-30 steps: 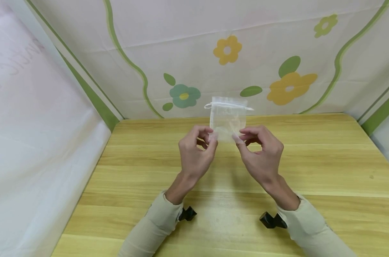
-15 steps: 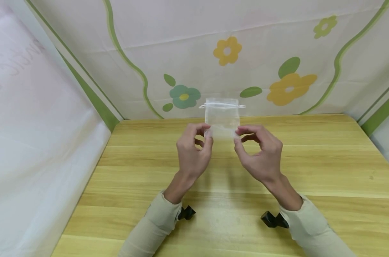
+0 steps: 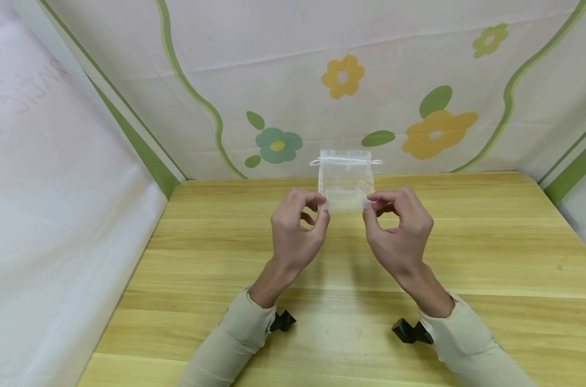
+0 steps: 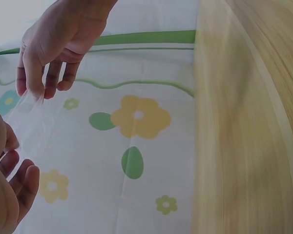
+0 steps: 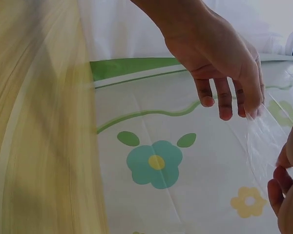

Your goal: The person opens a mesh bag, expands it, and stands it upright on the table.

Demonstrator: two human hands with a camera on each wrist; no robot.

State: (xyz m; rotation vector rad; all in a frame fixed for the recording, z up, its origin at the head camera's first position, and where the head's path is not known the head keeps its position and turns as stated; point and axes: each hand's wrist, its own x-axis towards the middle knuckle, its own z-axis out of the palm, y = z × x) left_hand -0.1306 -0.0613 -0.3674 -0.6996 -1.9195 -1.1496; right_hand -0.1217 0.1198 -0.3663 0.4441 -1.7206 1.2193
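A small sheer white drawstring pouch (image 3: 346, 180) is held up above the far part of the table, its corded end pointing away from me. A loop of white cord sticks out at each side near that end. My left hand (image 3: 297, 231) pinches the pouch's near left corner between thumb and index finger. At the near right corner my right hand (image 3: 400, 231) pinches it the same way. Both wrist views show the sheer fabric (image 4: 36, 126) stretched between the two hands, and it looks flat with nothing visible inside.
A light wooden table (image 3: 201, 269) lies below the hands. Behind it hangs a white cloth wall (image 3: 283, 70) with printed flowers, and another white cloth (image 3: 56, 215) slopes along the left side. Black mounts (image 3: 411, 330) stick out at both sleeves.
Both hands have shifted slightly left and then back right with the pouch. The pouch, creased at its near right earlier, is now spread flatter, with the right hand pinching its corner.
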